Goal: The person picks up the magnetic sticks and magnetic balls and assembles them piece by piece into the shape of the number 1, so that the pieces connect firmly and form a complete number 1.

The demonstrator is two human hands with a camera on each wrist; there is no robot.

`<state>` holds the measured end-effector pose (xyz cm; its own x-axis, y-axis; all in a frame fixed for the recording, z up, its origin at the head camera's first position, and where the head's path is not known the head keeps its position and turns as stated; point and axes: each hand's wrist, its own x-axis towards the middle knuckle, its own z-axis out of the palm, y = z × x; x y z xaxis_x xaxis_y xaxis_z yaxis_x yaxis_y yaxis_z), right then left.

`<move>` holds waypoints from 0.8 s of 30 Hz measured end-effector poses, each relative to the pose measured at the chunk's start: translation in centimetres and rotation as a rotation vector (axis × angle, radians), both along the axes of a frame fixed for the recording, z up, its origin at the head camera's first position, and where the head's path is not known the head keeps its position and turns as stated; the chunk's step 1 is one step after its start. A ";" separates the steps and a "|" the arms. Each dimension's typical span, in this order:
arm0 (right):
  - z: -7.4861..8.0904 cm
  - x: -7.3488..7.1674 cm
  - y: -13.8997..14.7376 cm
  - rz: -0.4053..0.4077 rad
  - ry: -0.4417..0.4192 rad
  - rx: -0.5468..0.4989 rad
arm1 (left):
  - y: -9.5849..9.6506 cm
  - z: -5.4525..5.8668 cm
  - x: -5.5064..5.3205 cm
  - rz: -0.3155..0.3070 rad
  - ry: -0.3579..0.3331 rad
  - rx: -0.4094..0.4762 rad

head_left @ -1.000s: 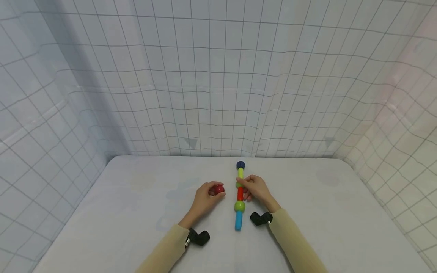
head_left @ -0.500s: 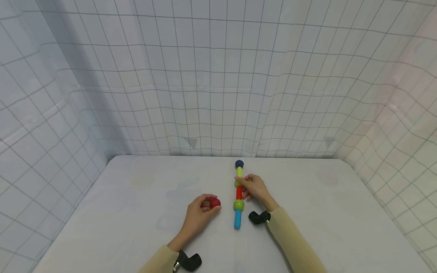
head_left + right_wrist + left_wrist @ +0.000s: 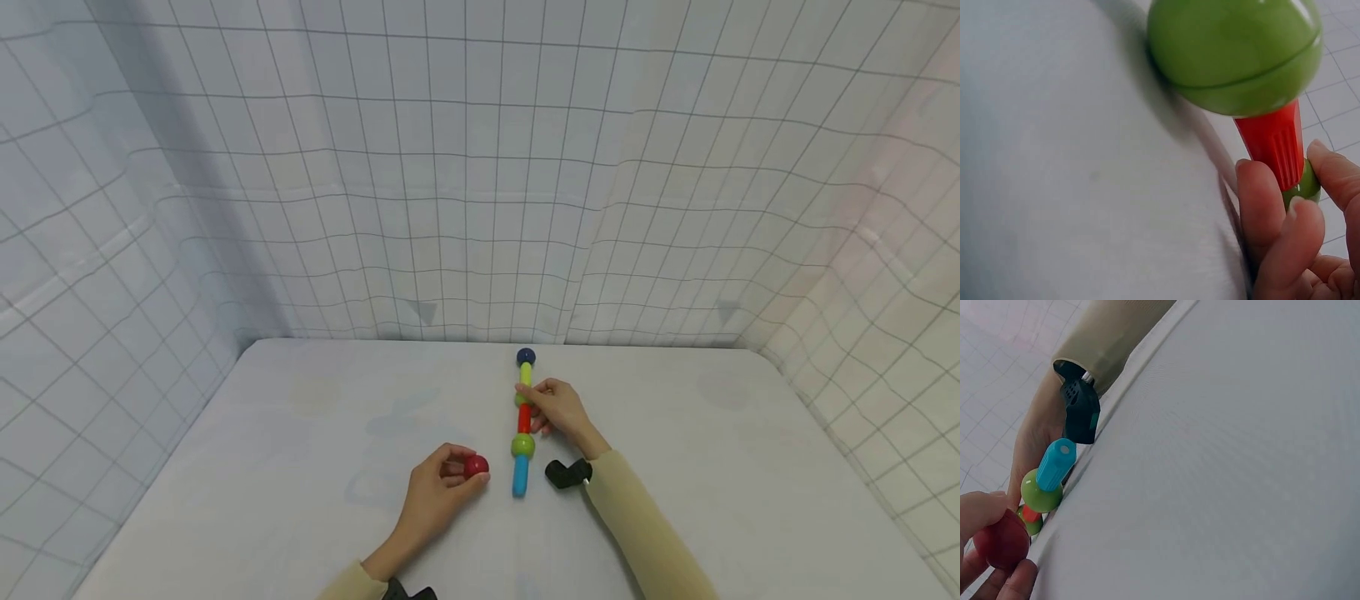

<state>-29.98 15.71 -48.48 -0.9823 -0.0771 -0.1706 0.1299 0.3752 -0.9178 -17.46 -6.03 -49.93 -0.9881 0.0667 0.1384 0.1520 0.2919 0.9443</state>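
In the head view a straight row of toy rods and balls lies on the white table: dark blue ball, yellow-green rod, green ball, red rod, nearer green ball and blue rod. My right hand pinches the row at the farther green ball, thumb and fingers on either side of it in the right wrist view. My left hand grips a red ball between thumb and fingers, left of the blue rod's free end and apart from it.
The white table extends around both hands. A white curtain with a grid pattern rises behind its far edge and along both sides. Black wrist devices sit at the cuffs of the light sleeves.
My left hand has drawn back toward me with the red ball, from beside the red rod to beside the blue rod. My right hand keeps its hold, and the row has hardly moved.
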 end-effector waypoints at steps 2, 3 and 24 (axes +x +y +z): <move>0.1 -0.1 0.0 0.002 -0.007 -0.001 | 0.0 0.0 0.0 0.006 -0.006 0.008; 0.1 -0.1 -0.1 0.005 -0.011 -0.003 | 0.0 -0.1 0.0 0.008 -0.008 0.015; 0.8 1.0 -0.6 -0.008 0.005 0.075 | -0.2 -0.5 -0.1 0.013 0.009 0.065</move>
